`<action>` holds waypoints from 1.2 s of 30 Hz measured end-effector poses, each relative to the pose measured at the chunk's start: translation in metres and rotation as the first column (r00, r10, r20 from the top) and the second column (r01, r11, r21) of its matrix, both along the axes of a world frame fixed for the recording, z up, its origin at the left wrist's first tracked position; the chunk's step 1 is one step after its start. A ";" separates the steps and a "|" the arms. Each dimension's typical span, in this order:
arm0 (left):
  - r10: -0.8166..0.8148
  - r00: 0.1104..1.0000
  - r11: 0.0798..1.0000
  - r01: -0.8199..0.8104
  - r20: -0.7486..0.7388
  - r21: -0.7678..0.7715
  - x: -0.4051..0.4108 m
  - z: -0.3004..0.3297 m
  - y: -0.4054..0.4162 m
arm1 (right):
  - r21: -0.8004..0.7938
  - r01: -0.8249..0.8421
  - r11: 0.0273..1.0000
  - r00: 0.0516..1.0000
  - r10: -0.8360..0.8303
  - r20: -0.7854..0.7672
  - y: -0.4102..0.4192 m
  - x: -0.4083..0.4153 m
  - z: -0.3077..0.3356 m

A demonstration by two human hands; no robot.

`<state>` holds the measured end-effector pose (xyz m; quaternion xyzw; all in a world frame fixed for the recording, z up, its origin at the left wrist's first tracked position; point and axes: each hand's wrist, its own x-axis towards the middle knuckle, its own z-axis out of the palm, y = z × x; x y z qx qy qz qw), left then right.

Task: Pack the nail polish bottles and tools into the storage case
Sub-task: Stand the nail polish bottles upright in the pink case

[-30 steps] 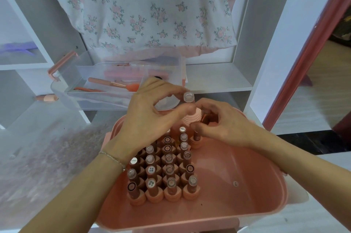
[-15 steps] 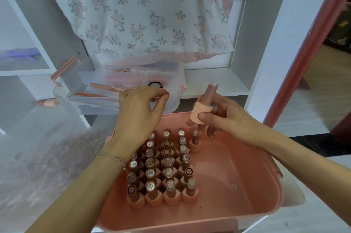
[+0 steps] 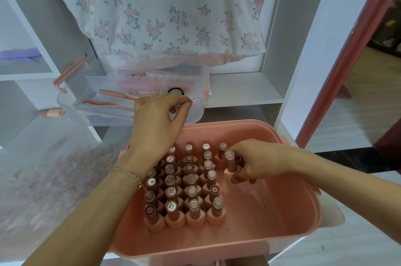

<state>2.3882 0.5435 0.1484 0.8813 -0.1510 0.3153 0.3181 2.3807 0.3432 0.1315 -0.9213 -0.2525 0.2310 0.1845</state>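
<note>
bottles (image 3: 184, 185) in case (image 3: 293, 218), tray (image 3: 91, 101) behind

Inside the pink storage case (image 3: 288, 196), the right half of the floor lies bare, an open way in from above and from the right, while the left half is packed with upright nail polish bottles (image 3: 184, 190) standing cap to cap in tight rows, with no room for fingers between them. The right hand (image 3: 253, 161) sits at the block's far right corner (holding one bottle (image 3: 230, 165) just beside the last row), and the left hand (image 3: 158, 127) hangs over the far rim. Behind, the clear tray (image 3: 91, 101) and hanging floral cloth (image 3: 173, 16) close off the back.
</note>
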 end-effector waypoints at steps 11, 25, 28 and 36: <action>-0.002 1.000 1.000 0.002 -0.020 -0.009 -0.001 0.000 0.000 | -0.155 -0.048 0.987 0.997 0.058 0.058 0.003 -0.002 -0.011; -0.012 0.999 0.999 0.010 -0.031 -0.037 0.000 0.000 0.001 | -0.020 -0.006 1.000 0.965 0.011 0.262 0.002 -0.001 -0.007; -0.009 1.000 0.999 0.007 -0.030 -0.038 0.000 0.000 0.000 | 0.001 -0.006 1.000 0.954 0.005 0.300 0.001 -0.001 -0.007; -0.003 0.999 1.000 0.002 -0.040 -0.028 -0.001 0.001 0.000 | -0.007 -0.018 1.000 0.919 0.019 0.393 0.003 -0.001 -0.007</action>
